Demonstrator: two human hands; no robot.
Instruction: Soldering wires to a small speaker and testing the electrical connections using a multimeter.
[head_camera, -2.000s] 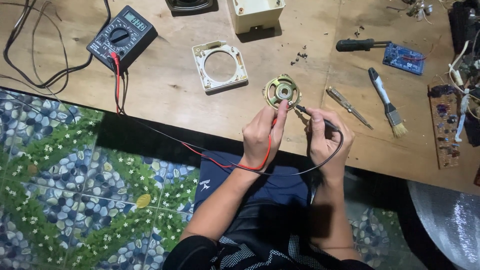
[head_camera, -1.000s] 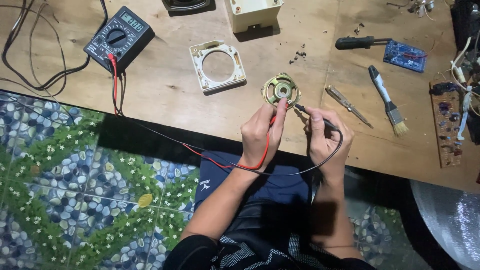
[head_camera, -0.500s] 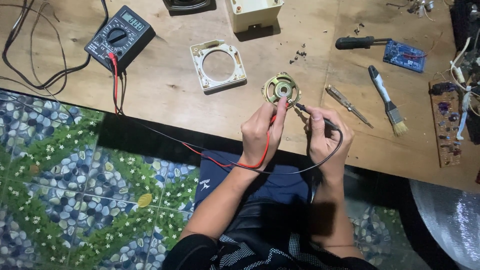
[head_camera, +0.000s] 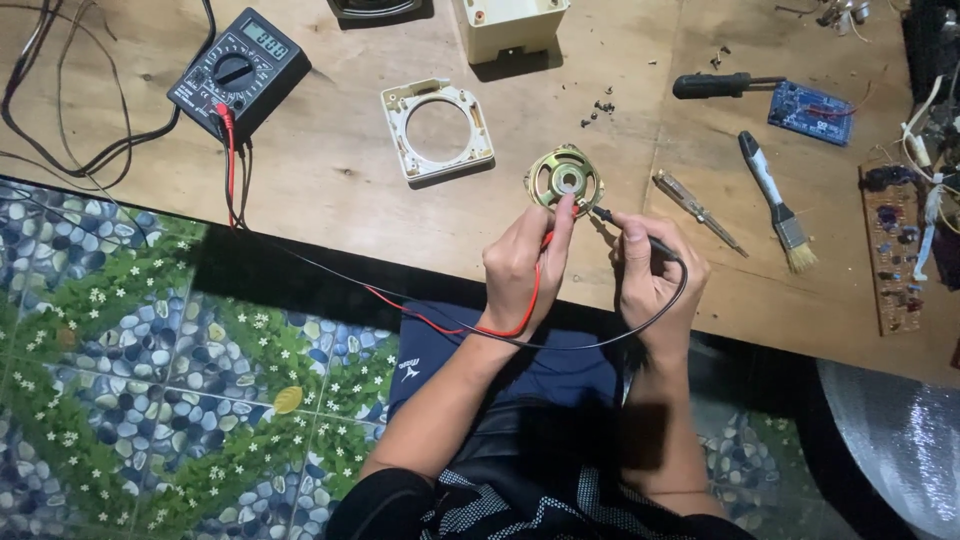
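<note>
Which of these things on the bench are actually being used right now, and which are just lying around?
In use:
left hand with red probe lead
right hand with black probe
round brass-coloured speaker
black multimeter

Lying about:
cream square plastic frame
black-handled screwdriver
small paintbrush
blue circuit board

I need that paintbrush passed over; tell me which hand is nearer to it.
Right. The right hand, holding the black probe, lies just left of the paintbrush. The left hand is farther left, below the small speaker.
</note>
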